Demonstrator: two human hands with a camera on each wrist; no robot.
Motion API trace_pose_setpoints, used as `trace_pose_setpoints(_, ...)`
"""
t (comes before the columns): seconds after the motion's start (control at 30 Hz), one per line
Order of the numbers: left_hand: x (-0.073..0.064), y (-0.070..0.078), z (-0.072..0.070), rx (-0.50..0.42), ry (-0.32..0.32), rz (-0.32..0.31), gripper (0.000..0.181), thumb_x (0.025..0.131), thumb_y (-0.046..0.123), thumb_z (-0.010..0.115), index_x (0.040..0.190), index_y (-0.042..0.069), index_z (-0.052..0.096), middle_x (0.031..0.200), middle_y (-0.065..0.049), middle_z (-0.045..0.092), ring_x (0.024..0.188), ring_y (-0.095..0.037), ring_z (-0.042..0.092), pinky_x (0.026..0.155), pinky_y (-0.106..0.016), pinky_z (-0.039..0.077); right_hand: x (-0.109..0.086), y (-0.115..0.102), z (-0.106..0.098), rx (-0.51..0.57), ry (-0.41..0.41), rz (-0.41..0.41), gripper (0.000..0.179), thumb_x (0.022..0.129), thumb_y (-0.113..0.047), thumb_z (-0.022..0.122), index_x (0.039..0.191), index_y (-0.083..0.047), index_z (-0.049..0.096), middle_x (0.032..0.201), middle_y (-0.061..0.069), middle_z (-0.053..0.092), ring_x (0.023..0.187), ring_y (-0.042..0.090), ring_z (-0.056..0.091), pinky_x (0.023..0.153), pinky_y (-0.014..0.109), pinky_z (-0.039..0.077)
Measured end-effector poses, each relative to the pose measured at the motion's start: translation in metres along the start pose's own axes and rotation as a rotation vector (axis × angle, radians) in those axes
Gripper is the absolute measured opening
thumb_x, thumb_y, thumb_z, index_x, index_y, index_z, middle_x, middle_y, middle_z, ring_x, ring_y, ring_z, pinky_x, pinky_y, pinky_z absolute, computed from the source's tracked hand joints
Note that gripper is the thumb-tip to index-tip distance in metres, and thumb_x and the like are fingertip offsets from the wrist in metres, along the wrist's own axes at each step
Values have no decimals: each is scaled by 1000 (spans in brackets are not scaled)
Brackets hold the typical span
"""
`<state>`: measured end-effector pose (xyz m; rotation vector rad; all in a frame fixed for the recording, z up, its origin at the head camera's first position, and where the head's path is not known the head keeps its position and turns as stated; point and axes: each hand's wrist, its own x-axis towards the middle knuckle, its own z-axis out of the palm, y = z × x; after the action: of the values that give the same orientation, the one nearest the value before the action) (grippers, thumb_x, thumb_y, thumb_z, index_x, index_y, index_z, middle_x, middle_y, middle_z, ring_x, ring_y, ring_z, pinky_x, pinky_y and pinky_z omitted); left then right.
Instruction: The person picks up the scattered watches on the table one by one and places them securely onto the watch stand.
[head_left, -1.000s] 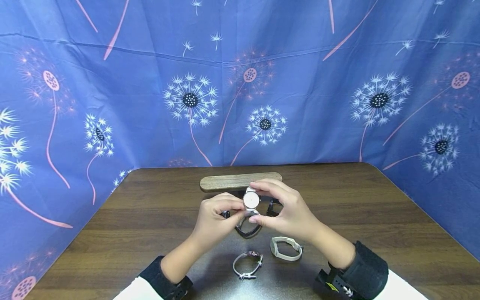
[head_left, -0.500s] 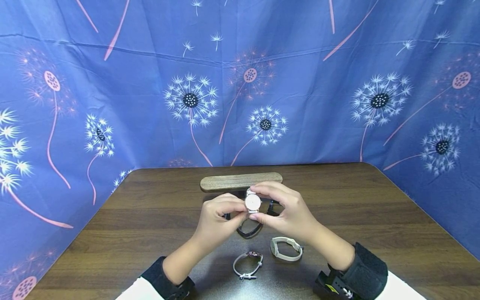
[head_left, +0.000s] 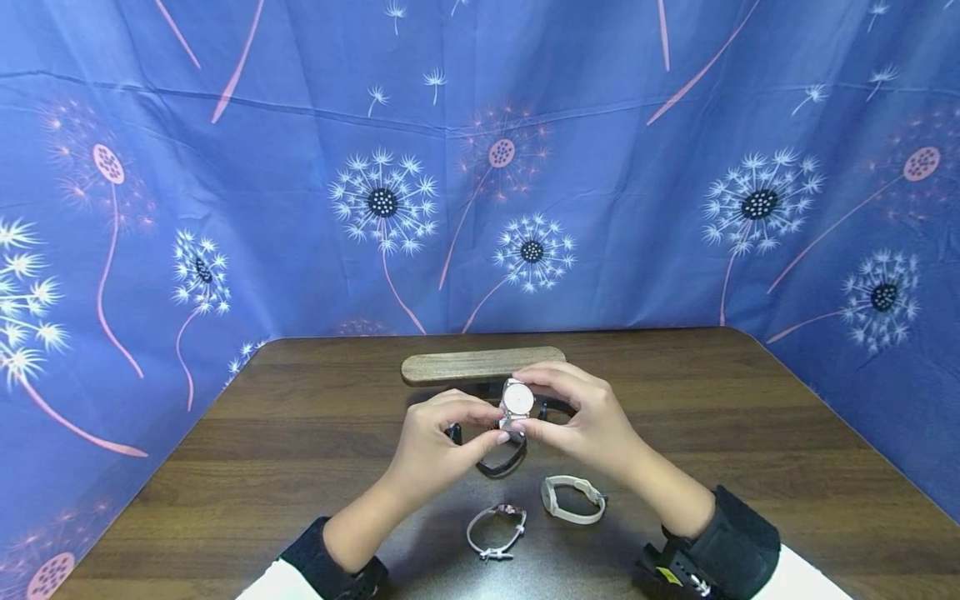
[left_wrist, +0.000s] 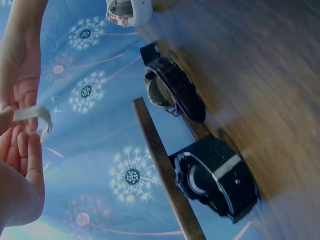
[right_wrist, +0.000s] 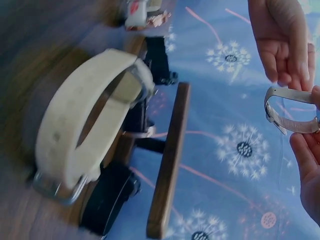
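Observation:
A wristwatch (head_left: 518,399) with a pale round dial and light strap is held up above the table. My right hand (head_left: 588,412) grips it from the right, fingers at its top and thumb at its lower end. On the other side my left hand (head_left: 438,437) pinches its lower left edge with thumb and index finger; the exact contact is partly hidden. The strap (right_wrist: 274,106) hangs in a curved loop in the right wrist view, and part of that strap (left_wrist: 30,114) also shows between the hands in the left wrist view.
A raised wooden bar (head_left: 480,365) stands behind the hands. Nearby are a dark leather-strap watch (left_wrist: 185,92) and a black chunky watch (left_wrist: 235,182). Closer lie a cream-strap watch (head_left: 581,514) and a thin white-strap watch (head_left: 482,546). A blue dandelion-print cloth (head_left: 630,200) hangs behind the table.
The held wristwatch has shifted slightly right, along with my right hand. My left fingertips have followed a little and stay at its left edge. The watches on the table have not moved.

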<state>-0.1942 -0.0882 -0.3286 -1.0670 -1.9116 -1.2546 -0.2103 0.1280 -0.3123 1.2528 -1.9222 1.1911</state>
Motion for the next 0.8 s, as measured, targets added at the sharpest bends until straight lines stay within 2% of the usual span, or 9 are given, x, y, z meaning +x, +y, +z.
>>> trace_pose_setpoints(0.1,-2,-2,-5,39,-13,-71,20,74,7,85,92,9,76,91,2,73,82,-11,67,75,-26,54,-4,5,-5,2,5,33,51,67,5,85,113,1,67,112,13,66,105,17,63,88,29,53)
trace_pose_setpoints(0.3,-2,-9,-19,138,-67,-204,24,74,10,85,96,9,76,93,3,74,87,-13,69,78,-29,56,-17,27,-20,-152,44,14,54,62,5,87,112,2,68,108,12,68,96,18,65,83,21,53)
trace_pose_setpoints(0.43,-2,-18,-33,216,-105,-289,26,75,11,84,100,11,76,95,2,74,86,-17,71,78,-30,56,-26,37,-34,-199,43,112,50,66,3,86,113,0,69,110,10,68,94,15,65,83,18,52)
trace_pose_setpoints(0.53,-2,-27,-44,274,-132,-356,26,77,13,83,102,13,76,99,2,74,90,-17,70,80,-34,57,-30,46,-43,-166,53,190,47,70,5,84,114,2,68,110,11,68,96,10,64,83,20,53)
trace_pose_setpoints(0.67,-1,-41,-57,320,-141,-402,28,78,14,83,105,10,75,101,-1,73,94,-20,69,80,-38,57,-33,63,-53,-153,73,243,44,72,9,81,113,6,67,108,15,67,97,4,62,82,22,53)
trace_pose_setpoints(0.8,3,-58,-69,351,-145,-424,30,78,14,82,106,6,75,100,-6,74,93,-27,70,81,-46,55,-30,79,-60,-170,86,269,43,72,12,80,112,10,65,105,20,67,94,2,61,80,21,54)
